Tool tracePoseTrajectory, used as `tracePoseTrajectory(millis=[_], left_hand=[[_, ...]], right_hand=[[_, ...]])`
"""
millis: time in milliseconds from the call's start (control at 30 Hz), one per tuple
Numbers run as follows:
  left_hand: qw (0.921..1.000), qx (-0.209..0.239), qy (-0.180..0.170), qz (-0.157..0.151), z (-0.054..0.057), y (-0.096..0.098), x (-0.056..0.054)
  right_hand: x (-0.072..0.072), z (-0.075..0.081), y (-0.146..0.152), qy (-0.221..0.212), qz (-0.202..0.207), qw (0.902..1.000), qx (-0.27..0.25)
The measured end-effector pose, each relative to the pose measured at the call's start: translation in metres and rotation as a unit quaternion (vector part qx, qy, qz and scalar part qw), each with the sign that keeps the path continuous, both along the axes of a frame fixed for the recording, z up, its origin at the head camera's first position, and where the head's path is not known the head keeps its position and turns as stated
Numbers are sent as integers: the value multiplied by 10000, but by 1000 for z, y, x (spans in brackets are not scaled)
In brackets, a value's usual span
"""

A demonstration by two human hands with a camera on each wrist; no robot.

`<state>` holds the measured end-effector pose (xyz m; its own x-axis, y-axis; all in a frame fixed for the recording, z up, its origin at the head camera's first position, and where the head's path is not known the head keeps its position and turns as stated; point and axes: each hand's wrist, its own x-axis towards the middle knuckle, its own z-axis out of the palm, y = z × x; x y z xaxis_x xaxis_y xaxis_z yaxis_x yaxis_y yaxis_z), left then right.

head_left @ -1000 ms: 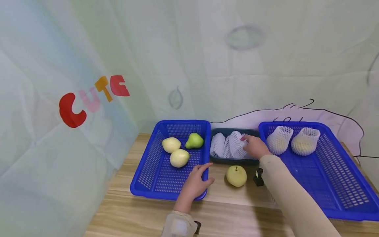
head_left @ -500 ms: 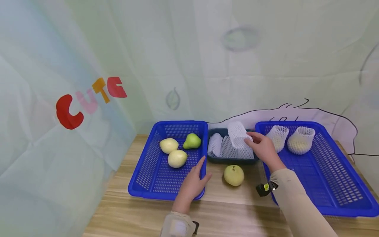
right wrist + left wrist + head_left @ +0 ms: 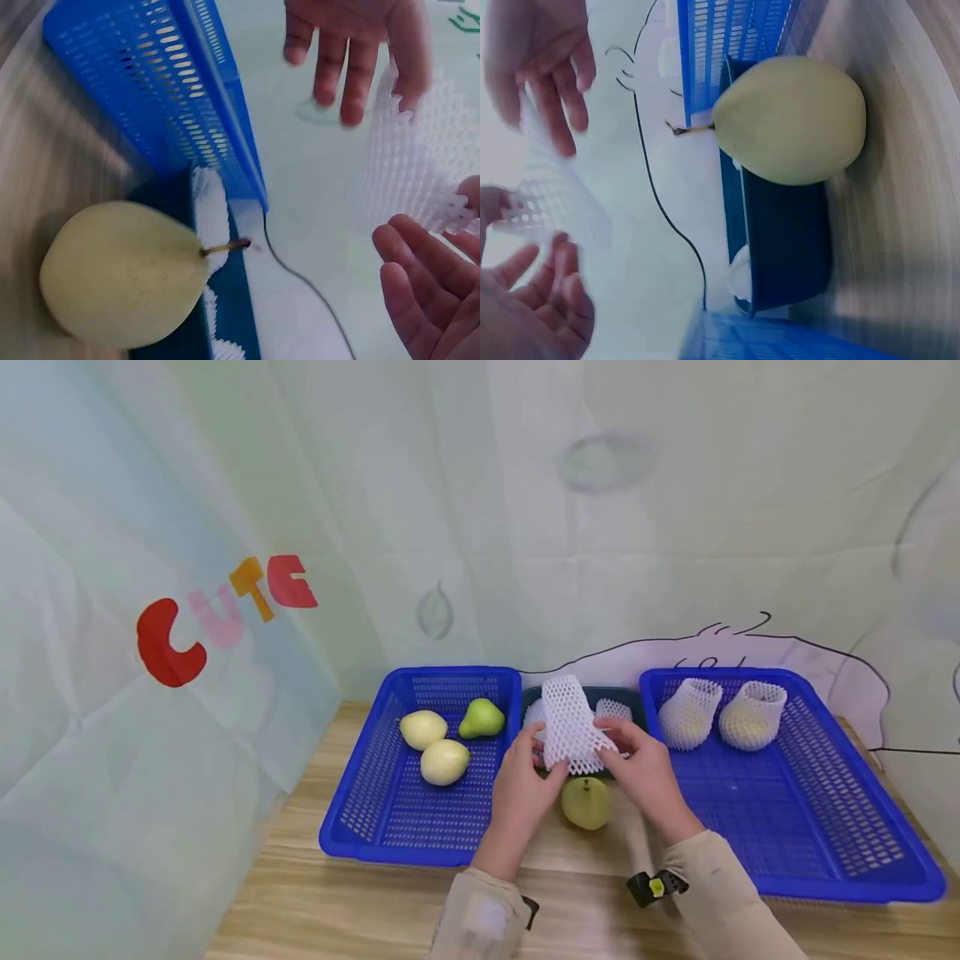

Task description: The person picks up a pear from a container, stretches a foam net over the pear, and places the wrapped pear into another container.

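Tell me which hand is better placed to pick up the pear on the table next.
Probably the left hand, narrowly: in the head view it appears close beside the pear, while the right hand looks slightly farther off. Both hold the white net sleeve.

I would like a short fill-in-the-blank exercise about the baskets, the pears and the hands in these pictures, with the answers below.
The left basket holds two pale pears and one ____ pear.
The right basket holds ____ wrapped fruits.
The left hand and the right hand hold a net that is ____ in colour.
Counting the lone pear on the table, the bare pears in the head view number ____.

Missing words: green; two; white; four.
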<state>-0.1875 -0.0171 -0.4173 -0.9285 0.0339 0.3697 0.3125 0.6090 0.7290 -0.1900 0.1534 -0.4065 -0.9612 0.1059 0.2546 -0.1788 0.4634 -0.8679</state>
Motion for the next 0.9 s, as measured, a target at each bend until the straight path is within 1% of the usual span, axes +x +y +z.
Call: tracePoseTrajectory(millis=[67,100,167,200,233,267,300,367,400,433,467,500,533,567,600,667,700,733,767,800,833,900], left_hand=[[9980,551,168,251,-3,-4,-5],[9953,877,240,344,-5,-6,-8],[9855,1619,216,468,-8,-13,-12],[9785,1999,137,498,-9,-15,-13],[9683,2450,-9,488,-9,-18,-14],[9558,2902,-161,432,-10,-19,-15],[9413,3334,-360,373,-10,-20,-15],[9063,4133,-867,197,-10,-20,-16],[8876,4467,-1122,117,-10,-19,-15],[8691,4750,-1376,63,-11,-17,-16],[8543,4955,-1571,-9,-12,-16,-15],[8422,5099,-1751,-44,-13,-15,-15],[8329,5206,-1877,-75,-15,-13,-15],[8285,5255,-1931,-100,-16,-11,-15],[8267,5280,-1940,-115,-17,-9,-14],[8216,5368,-1915,-149,-19,-5,-14],[8181,5423,-1908,-157,-20,-3,-14],[8129,5501,-1905,-179,-20,-1,-14],[8052,5607,-1917,-204,-21,1,-14],[7957,5734,-1938,-241,-21,3,-14],[7829,5888,-1995,-252,-21,5,-14],[7566,6199,-2061,-295,-22,9,-13]], right_hand=[[0,-4,1,36,-119,9997,-227],[0,-6,3,29,-249,9992,-299],[0,-9,6,7,-484,9974,-529],[0,-10,8,-7,-606,9963,-608],[0,-11,10,-21,-726,9950,-682],[0,-12,11,-48,-834,9936,-765],[0,-12,12,-89,-887,9918,-913],[0,-12,13,-192,-953,9851,-1416],[0,-12,13,-257,-1001,9796,-1725],[0,-12,13,-324,-1041,9716,-2099],[1,-13,12,-369,-1043,9620,-2495],[1,-14,12,-413,-1035,9510,-2884],[1,-14,11,-443,-1048,9415,-3172],[2,-15,11,-460,-1048,9337,-3392],[2,-16,11,-473,-1056,9271,-3564],[2,-18,10,-419,-1120,9181,-3779],[3,-18,10,-401,-1183,9137,-3867],[3,-19,10,-356,-1247,9101,-3935],[3,-19,10,-310,-1277,9030,-4090],[3,-20,10,-274,-1263,8957,-4254],[3,-20,10,-248,-1187,8879,-4438],[3,-20,11,-279,-903,8699,-4842]])
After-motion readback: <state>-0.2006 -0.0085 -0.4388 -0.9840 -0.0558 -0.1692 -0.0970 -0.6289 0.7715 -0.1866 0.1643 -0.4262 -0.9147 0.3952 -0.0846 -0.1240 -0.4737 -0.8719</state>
